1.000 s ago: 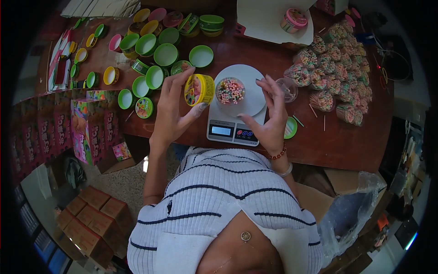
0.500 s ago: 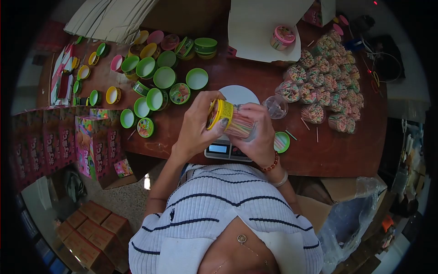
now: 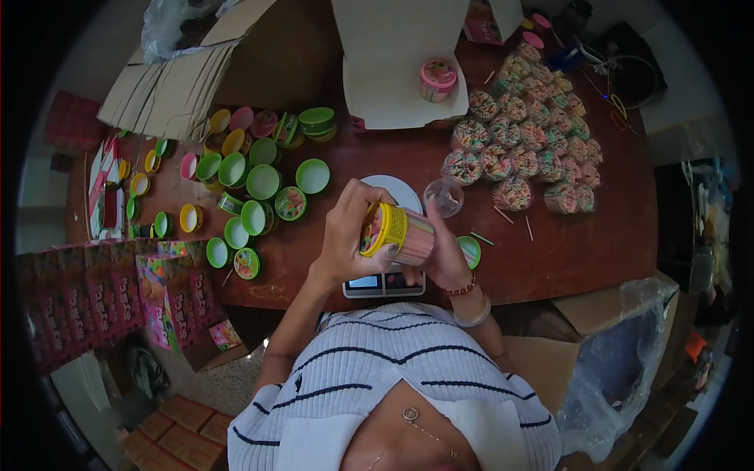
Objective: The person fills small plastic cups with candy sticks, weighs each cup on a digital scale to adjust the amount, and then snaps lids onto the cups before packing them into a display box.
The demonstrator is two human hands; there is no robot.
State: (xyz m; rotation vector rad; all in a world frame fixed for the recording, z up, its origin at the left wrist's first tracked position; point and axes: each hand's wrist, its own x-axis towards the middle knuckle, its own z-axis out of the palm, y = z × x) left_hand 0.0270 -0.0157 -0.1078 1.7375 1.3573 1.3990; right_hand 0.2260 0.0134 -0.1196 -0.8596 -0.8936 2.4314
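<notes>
A clear plastic tub (image 3: 416,239) of pastel sticks is tilted on its side between my hands, above a white kitchen scale (image 3: 393,188). Its printed yellow lid (image 3: 382,229) faces left. My left hand (image 3: 344,233) is wrapped round the lid end, thumb below and fingers above. At the bottom end, my right hand (image 3: 449,255) cups the tub, with some fingertips showing beneath it and the rest hidden. Just beyond the right hand stands an empty clear cup (image 3: 444,198). A green lid (image 3: 470,251) with sticks in it lies to the right.
Many stick-filled cups (image 3: 514,149) crowd the right of the table. Green, yellow and pink lids (image 3: 263,181) spread across the left. A pink-lidded tub (image 3: 437,81) sits on an open white box (image 3: 393,102). Loose sticks (image 3: 503,215) lie near the cups. Pink printed cartons (image 3: 169,290) stand front left.
My right hand has shifted from over the tub's side to its bottom end, uncovering more sticks. The tub has turned slightly. The camera view has shifted, moving the table's things left and down.
</notes>
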